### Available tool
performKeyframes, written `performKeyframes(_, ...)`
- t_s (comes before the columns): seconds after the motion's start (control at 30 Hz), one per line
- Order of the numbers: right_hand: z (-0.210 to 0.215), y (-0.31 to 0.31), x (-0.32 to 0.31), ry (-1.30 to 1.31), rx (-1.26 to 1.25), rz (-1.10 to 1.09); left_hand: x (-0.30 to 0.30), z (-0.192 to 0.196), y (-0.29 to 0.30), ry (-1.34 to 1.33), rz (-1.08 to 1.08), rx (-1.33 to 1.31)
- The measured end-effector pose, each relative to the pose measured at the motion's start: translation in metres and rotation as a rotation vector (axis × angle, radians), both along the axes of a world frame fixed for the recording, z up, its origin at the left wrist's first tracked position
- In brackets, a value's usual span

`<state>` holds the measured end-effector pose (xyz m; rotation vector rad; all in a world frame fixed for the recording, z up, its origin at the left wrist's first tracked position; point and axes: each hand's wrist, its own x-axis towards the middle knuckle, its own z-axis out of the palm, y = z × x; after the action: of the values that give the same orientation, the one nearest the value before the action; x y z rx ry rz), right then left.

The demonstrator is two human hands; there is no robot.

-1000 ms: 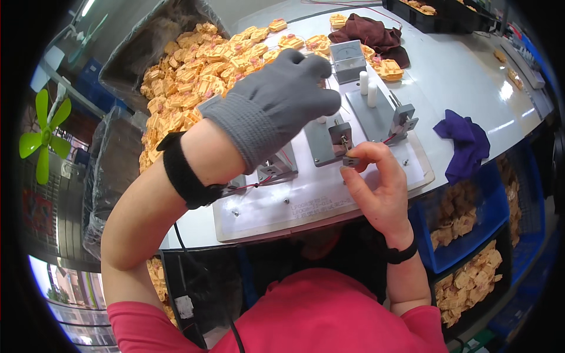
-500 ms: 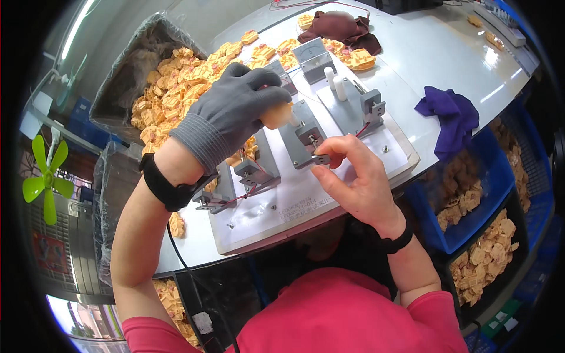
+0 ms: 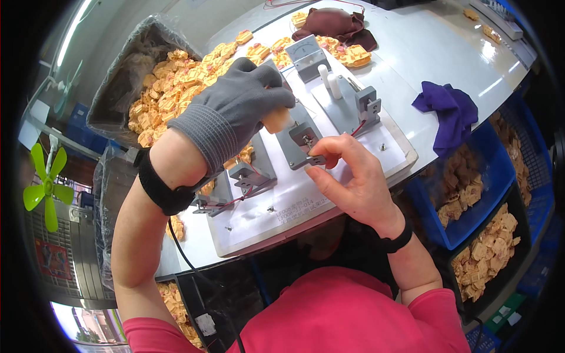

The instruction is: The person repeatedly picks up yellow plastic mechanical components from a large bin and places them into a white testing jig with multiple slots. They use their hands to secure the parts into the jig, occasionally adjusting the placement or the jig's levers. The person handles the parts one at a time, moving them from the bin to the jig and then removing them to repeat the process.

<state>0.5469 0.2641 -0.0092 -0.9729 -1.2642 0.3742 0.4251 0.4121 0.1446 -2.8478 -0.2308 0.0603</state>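
My left hand [image 3: 235,106], in a grey knit glove, reaches over the test fixture [image 3: 259,229], a white board with several grey metal stations. Its fingers are curled, with a pale orange-tan tip [image 3: 276,120] showing below them; I cannot tell whether that is a bare thumb or a part. Bare, my right hand [image 3: 359,182] has thumb and forefinger closed about the small grey end block [image 3: 316,160] of the middle station [image 3: 297,141]. To its right stands another station [image 3: 344,112] with two white posts [image 3: 329,81]. A grey dial meter [image 3: 309,57] sits behind.
Yellow-orange plastic pieces [image 3: 176,88] spill from a plastic-lined bin [image 3: 112,88] at left. A purple cloth [image 3: 447,112] and dark brown cloth [image 3: 338,29] lie on the table. Blue [image 3: 453,235] and black [image 3: 471,300] crates of pieces stand at right; a green fan [image 3: 48,188] is far left.
The view has shifted slightly. My left hand's fingers have drawn a little closer together over the middle station; my right hand keeps its place at the end block.
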Motion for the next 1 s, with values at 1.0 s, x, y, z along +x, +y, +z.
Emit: performKeyframes(1.0,0.015,-0.01,0.0,-0.558,-0.364,-0.142,-0.253,-0.151,-0.12,-1.19,1.067,-0.823)
